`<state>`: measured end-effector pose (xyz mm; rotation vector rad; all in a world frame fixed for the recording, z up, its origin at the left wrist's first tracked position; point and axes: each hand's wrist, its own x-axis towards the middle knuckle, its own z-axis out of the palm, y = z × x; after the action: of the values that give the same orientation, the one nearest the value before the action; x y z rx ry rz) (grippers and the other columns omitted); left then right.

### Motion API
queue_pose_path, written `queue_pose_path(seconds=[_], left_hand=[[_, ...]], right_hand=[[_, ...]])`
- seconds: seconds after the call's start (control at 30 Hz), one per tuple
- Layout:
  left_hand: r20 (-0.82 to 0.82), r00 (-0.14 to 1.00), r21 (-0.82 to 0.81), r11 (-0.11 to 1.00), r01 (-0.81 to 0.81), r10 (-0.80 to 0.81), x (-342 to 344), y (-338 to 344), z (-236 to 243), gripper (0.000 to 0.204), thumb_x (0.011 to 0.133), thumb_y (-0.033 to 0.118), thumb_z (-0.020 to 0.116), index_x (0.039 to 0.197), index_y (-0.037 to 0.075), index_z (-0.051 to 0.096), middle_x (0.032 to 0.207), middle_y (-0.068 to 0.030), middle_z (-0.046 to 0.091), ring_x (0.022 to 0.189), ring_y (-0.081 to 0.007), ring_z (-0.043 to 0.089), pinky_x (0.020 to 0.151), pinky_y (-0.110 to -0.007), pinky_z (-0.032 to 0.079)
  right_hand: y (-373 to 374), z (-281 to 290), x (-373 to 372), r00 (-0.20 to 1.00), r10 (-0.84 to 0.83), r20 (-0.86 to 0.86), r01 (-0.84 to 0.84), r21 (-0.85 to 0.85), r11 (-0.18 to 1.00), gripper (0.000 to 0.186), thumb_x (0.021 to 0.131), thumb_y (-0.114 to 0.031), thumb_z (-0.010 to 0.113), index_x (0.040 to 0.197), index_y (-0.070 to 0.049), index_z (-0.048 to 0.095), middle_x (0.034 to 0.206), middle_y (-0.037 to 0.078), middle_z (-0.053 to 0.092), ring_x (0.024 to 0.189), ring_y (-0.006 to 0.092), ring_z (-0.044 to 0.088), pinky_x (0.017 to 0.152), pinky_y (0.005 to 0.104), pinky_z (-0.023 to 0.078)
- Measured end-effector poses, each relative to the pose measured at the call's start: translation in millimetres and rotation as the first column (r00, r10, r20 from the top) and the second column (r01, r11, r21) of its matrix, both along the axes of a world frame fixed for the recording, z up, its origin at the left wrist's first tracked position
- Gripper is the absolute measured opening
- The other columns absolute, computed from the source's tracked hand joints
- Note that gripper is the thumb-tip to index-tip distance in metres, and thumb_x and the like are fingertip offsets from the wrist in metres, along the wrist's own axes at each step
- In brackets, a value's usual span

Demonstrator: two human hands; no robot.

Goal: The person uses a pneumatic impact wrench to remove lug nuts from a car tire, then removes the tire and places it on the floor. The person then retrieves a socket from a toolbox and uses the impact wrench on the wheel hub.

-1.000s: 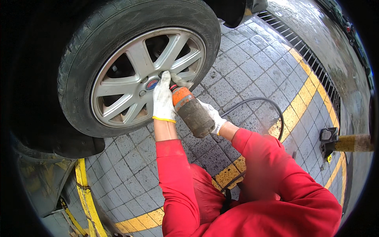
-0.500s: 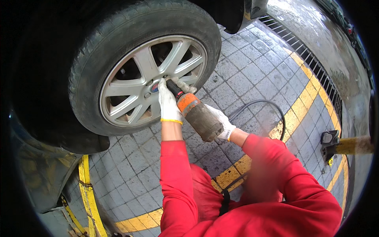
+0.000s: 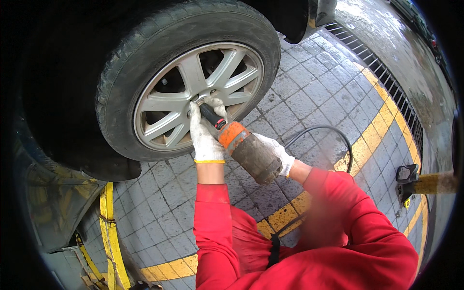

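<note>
Our gloved left hand (image 3: 205, 137) now steadies the socket of the orange impact wrench (image 3: 244, 147), gripped by our right hand (image 3: 275, 152), seated nearer the alloy wheel (image 3: 193, 96) hub at eleven o'clock than a second ago, suggesting a lug nut is being engaged.

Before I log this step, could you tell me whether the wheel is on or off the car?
On: the wheel sits under the wheel arch, impact wrench against its hub.

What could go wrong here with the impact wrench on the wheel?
The left gloved hand grips right beside the socket end of the orange and black impact wrench at the silver alloy wheel, so the glove might catch if it spins. The black hose loops on the tiled floor, a possible trip hazard.
</note>
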<state>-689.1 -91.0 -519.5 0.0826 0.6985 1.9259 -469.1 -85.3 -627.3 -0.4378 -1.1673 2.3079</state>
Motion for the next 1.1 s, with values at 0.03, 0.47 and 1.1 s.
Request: queue_pose_path(seconds=[0.03,0.47,1.1], left_hand=[[-0.138,0.989,0.146,0.986,0.077,-0.057,-8.1,-3.1,-7.2,0.055,0.115,0.053,0.056,0.123,0.0,0.068,0.1,-0.0111,0.072,0.08,-0.0195,0.067,0.07,-0.03,0.059],[0.173,0.98,0.05,0.993,-0.104,0.094,-10.2,-7.1,-8.3,0.059,0.118,0.046,0.046,0.132,-0.009,0.061,0.126,-0.0258,0.068,0.12,-0.0388,0.071,0.104,-0.051,0.064],[-0.111,0.982,-0.006,0.988,0.154,-0.154,-48.5,-1.0,-33.5,0.05,0.111,0.046,0.066,0.127,-0.001,0.068,0.106,-0.0186,0.076,0.09,-0.0311,0.074,0.08,-0.042,0.065]], right_hand=[[-0.8,-5.9,-1.8,0.992,0.006,-0.125,-0.032,-0.204,0.979,0.044,0.115,-0.015,0.058,0.157,-0.004,0.056,0.149,0.005,0.067,0.132,0.0152,0.066,0.114,0.0353,0.055],[-8.7,-6.6,-9.3,0.98,-0.112,0.164,0.032,0.427,0.904,0.081,0.089,-0.018,0.091,0.16,-0.007,0.052,0.151,0.009,0.066,0.138,0.0169,0.062,0.117,0.0355,0.051],[-17.2,3.3,-66.7,0.967,-0.246,0.065,0.184,0.492,0.851,0.061,0.104,-0.015,0.07,0.16,-0.005,0.05,0.151,0.011,0.064,0.137,0.0213,0.063,0.116,0.037,0.051]])
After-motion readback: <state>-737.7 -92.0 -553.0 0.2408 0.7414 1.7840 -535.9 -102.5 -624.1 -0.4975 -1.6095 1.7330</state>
